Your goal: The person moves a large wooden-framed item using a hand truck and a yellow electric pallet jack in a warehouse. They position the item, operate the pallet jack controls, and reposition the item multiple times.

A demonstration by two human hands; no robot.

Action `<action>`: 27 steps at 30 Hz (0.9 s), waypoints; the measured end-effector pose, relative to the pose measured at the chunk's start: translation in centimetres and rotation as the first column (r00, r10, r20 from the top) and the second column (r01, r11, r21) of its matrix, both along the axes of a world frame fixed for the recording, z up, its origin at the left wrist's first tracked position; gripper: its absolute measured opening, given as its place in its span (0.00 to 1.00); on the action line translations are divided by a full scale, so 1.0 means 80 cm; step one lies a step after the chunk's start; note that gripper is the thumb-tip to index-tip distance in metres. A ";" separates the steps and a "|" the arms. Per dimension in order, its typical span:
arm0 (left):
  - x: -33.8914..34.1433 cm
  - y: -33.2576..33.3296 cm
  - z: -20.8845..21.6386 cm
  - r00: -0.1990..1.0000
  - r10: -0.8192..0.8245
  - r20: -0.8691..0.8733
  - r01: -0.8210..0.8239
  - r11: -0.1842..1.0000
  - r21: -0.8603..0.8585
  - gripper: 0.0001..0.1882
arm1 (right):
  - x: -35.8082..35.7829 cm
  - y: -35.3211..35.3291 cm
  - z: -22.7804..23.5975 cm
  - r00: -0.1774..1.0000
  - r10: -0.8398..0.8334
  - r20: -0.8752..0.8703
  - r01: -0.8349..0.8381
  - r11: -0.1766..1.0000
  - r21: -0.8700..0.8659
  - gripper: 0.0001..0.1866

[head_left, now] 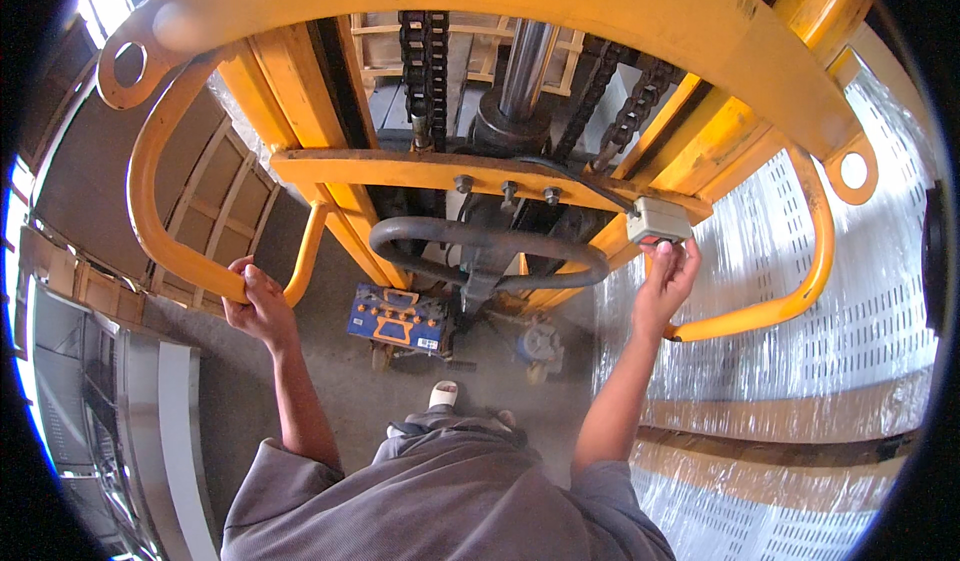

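Observation:
In front of me stands a yellow lift stacker (490, 169) with a mast, chains and a steel cylinder. My left hand (262, 304) is wrapped round the lower bend of its left yellow handle (150, 201). At the right, my right hand (668, 279) has its fingers raised to the underside of a small grey control box (659, 220), which is fixed to the yellow crossbar and has a black cable. The fingertips touch the box's lower edge, where something red shows. Between my hands lies a black looped steering bar (490, 227). Beyond my right wrist curves the right yellow handle (800, 296).
A blue battery (398, 319) sits low on the machine, and a caster wheel unit (540, 346) stands beside it. Film-wrapped perforated panels (780, 361) are stacked at the right. Wooden crates (215, 196) and metal panels (165, 431) are at the left. My foot (443, 393) is below.

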State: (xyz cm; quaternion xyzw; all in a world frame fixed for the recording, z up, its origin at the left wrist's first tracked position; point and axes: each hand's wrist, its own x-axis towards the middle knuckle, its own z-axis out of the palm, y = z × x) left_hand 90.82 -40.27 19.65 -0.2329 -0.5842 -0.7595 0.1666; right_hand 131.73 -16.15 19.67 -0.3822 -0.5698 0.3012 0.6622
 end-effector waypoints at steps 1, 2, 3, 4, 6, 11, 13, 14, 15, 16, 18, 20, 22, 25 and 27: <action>0.000 0.000 0.000 1.000 -0.010 0.009 0.010 1.000 0.011 0.07 | -0.001 0.000 0.000 1.000 -0.002 -0.019 0.002 1.000 0.002 0.19; 0.001 0.000 0.001 1.000 -0.008 0.015 0.007 1.000 0.020 0.07 | -0.001 0.000 0.000 1.000 -0.011 -0.019 0.011 1.000 -0.009 0.20; 0.001 0.001 0.001 1.000 -0.006 0.025 0.005 1.000 0.022 0.07 | -0.001 0.000 -0.001 1.000 -0.021 -0.016 0.020 0.999 -0.026 0.21; 0.003 0.000 0.001 0.999 -0.001 0.036 0.001 1.000 0.012 0.08 | 0.000 0.000 -0.002 0.999 -0.035 -0.034 0.032 0.996 -0.081 0.21; 0.005 -0.001 0.001 0.999 0.011 0.047 -0.011 1.000 -0.001 0.08 | 0.003 0.001 -0.004 0.999 -0.042 0.032 0.043 0.999 -0.033 0.21; 0.007 0.000 0.004 0.998 0.008 0.060 -0.007 1.000 -0.013 0.08 | 0.009 0.005 -0.009 0.992 -0.081 0.093 0.087 0.995 -0.054 0.20; 0.007 0.002 0.005 1.000 0.001 0.028 -0.002 1.000 0.008 0.08 | 0.009 0.005 -0.010 0.989 -0.089 0.121 0.091 0.996 -0.013 0.20; 0.007 0.002 0.005 1.000 -0.005 0.000 0.005 1.000 0.002 0.08 | 0.009 0.005 -0.009 0.990 -0.094 0.105 0.099 0.994 -0.041 0.20; 0.007 0.002 0.005 1.000 0.007 0.015 -0.007 1.000 0.006 0.08 | 0.009 0.004 -0.009 0.989 -0.091 0.117 0.094 0.995 -0.021 0.20; 0.007 0.002 0.005 1.000 0.014 0.025 -0.013 1.000 -0.002 0.08 | 0.008 0.004 -0.009 0.990 -0.090 0.107 0.094 0.995 -0.032 0.20; 0.008 0.002 0.005 0.999 0.011 0.042 -0.011 1.000 0.000 0.08 | 0.007 0.002 -0.008 0.993 -0.085 0.085 0.090 0.995 -0.053 0.20; 0.008 0.002 0.005 0.999 -0.006 0.050 0.006 1.000 0.007 0.08 | 0.005 0.001 -0.007 0.995 -0.086 0.047 0.089 0.993 -0.079 0.20; 0.008 0.003 0.005 0.999 0.033 0.032 -0.032 0.999 -0.015 0.09 | 0.004 0.000 -0.007 0.997 -0.066 0.033 0.068 0.995 -0.077 0.21; 0.008 0.003 0.006 0.999 0.037 0.024 -0.037 0.999 -0.016 0.09 | 0.003 0.000 -0.005 0.998 -0.053 0.027 0.055 0.996 -0.071 0.21; 0.007 0.004 0.006 0.999 0.030 0.022 -0.029 1.000 -0.004 0.09 | 0.004 -0.001 -0.004 0.998 -0.044 0.034 0.046 0.997 -0.062 0.21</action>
